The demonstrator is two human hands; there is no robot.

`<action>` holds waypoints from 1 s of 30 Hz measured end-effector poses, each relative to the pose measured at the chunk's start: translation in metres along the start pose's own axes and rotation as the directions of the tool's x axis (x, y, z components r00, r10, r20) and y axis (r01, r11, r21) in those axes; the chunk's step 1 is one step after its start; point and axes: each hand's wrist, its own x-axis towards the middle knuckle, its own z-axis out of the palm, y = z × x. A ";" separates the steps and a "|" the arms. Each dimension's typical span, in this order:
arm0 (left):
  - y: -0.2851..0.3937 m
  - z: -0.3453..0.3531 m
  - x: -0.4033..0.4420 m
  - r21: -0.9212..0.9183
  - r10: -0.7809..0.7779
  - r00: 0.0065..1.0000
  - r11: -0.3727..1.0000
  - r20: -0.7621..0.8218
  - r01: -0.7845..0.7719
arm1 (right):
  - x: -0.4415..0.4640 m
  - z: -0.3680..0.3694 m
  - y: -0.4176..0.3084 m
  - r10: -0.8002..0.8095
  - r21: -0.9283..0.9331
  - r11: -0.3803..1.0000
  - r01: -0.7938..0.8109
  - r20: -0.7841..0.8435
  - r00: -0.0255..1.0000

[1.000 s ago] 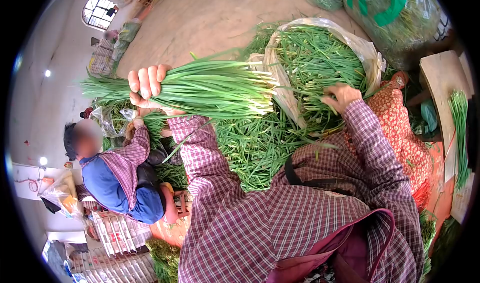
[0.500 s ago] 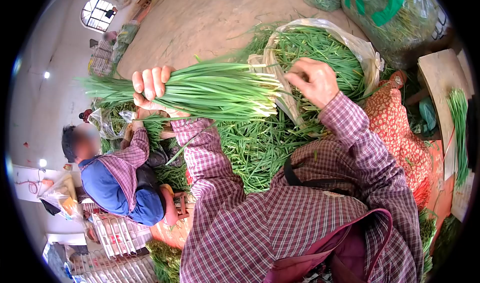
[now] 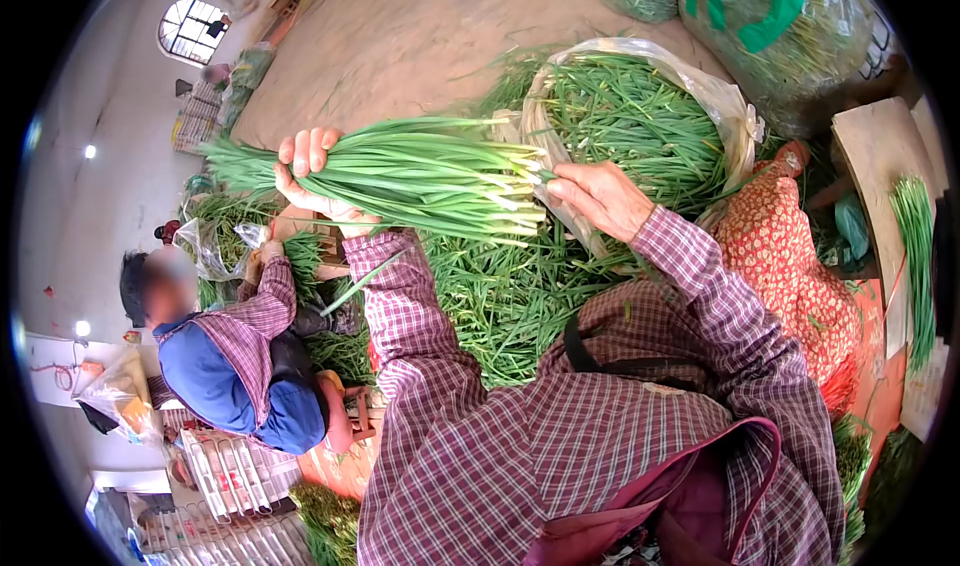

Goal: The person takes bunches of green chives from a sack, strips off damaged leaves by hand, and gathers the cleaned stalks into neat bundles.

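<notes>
A thick bunch of green chives (image 3: 420, 171) is held out level in front of me, pale cut ends to the right and leafy tips to the left. My left hand (image 3: 312, 171) is wrapped around its leafy part. At the pale ends, my right hand (image 3: 605, 198) is closed in a pinch, with a bit of green at its fingertips. Below the bunch lies a heap of loose chives (image 3: 520, 306). Just beyond my right hand stands a clear plastic sack (image 3: 740, 116) full of loose chives.
On the left, a seated person in a blue vest (image 3: 225, 366) handles greens beside a plastic bag (image 3: 210, 251). A large stuffed bag with green tape (image 3: 780, 46) stands at upper right. Another chive bundle (image 3: 915, 256) lies on a board (image 3: 880, 156) at far right.
My right hand has moved left and down to the pale ends, where its fingers now pinch. The bunch in my left hand has shifted slightly.
</notes>
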 end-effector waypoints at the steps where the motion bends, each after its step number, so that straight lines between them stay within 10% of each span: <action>1: 0.000 -0.003 -0.001 0.000 0.005 1.000 1.000 0.005 -0.005 | -0.002 0.000 -0.002 -0.054 -0.020 0.998 0.053 -0.084 0.995; 6: 0.009 -0.015 -0.001 0.175 0.036 0.994 0.984 -0.098 -0.018 | -0.041 0.013 0.060 0.194 -0.518 0.833 -0.196 -0.058 0.979; 9: 0.025 -0.015 0.006 0.333 0.090 0.987 0.942 -0.135 -0.041 | -0.067 0.008 0.105 0.686 -0.734 0.547 -0.402 0.118 0.718; 11: 0.020 -0.003 0.009 0.494 0.085 0.984 0.870 -0.154 0.002 | -0.062 0.004 0.092 0.730 -0.839 0.446 -0.312 0.139 0.670; 14: 0.000 0.009 0.006 0.869 0.039 0.989 0.482 -0.145 0.109 | -0.030 0.003 0.046 0.506 0.049 0.830 -0.555 0.352 0.787; 17: -0.058 0.029 -0.016 0.996 -0.101 0.994 -0.085 -0.043 0.034 | -0.003 0.013 0.012 0.181 0.671 0.372 -0.642 0.625 0.759; 20: -0.124 0.013 -0.045 0.982 -0.612 0.789 0.174 0.049 0.075 | -0.008 0.025 0.027 -0.054 0.794 -0.021 -0.608 0.606 0.793; 21: -0.145 0.047 -0.050 0.876 -0.623 0.619 0.280 0.477 -0.393 | -0.014 0.025 0.033 -0.053 0.823 -0.083 -0.562 0.559 0.827; 26: -0.196 0.058 -0.134 0.731 -0.896 0.155 0.228 0.416 -0.643 | -0.038 0.022 0.048 -0.017 0.919 -0.179 -0.352 0.355 0.935; 30: -0.201 0.085 -0.141 0.740 -0.841 0.144 0.363 0.522 -0.566 | -0.047 0.021 0.053 -0.002 0.953 -0.224 -0.202 0.207 0.978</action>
